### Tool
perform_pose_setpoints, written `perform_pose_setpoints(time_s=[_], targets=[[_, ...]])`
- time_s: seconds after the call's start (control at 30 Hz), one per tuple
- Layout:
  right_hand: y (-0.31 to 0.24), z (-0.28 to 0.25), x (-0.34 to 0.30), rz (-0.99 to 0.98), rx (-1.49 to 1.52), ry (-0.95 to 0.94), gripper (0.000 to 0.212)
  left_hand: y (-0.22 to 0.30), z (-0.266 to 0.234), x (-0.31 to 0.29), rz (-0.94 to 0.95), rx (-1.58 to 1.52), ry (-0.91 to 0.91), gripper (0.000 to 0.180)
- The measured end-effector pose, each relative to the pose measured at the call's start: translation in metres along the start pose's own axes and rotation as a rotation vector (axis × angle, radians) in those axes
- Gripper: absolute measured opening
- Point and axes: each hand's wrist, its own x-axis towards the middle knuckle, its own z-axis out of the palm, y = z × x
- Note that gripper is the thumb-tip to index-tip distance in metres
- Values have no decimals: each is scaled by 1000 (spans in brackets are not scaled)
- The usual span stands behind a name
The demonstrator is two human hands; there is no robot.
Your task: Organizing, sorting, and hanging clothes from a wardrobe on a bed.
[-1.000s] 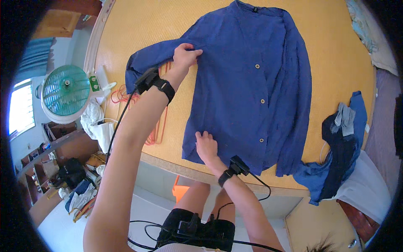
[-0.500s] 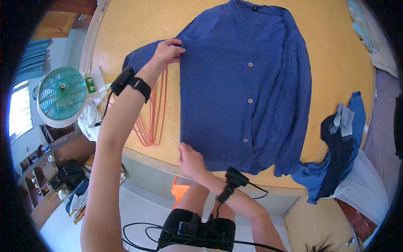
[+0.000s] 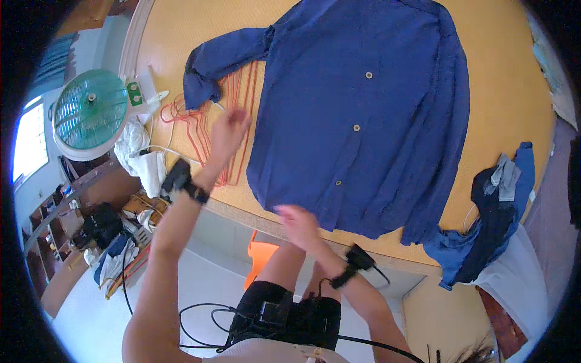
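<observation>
A dark blue long-sleeved shirt (image 3: 315,115) lies front up on the mat, with round pale buttons down its front. Its left-side sleeve (image 3: 227,53) stretches out and bends at the cuff over some orange wire hangers (image 3: 250,115). My left hand (image 3: 230,136) is above the hangers, beside the shirt's left edge; motion smears its fingers, and nothing visible is in it. Close to the lower hem is my right hand (image 3: 298,225), blurred, its fingers stretched out and apparently holding nothing.
A green-and-white fan (image 3: 92,112) stands at the left, with white cloth (image 3: 142,157) below it. Blue and black clothes (image 3: 490,224) hang over the bed's right edge. The woven yellow mat (image 3: 508,78) covers the bed. An orange stool (image 3: 260,260) is under its near edge.
My left hand has let go of the shirt near the underarm and come down toward me. My right hand has left the lower corner. The view has shifted, showing more of the sleeve and hangers.
</observation>
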Motion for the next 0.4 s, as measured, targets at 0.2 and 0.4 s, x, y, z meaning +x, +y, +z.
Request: perform_pose_setpoints(time_s=[0.2, 0.4], targets=[[60, -76, -68, 121, -264, 421, 17, -44, -12, -150, -490, 3, -118, 28], [78, -49, -55, -254, -704, 127, 34, -58, 2, -153, -540, 187, -98, 41]])
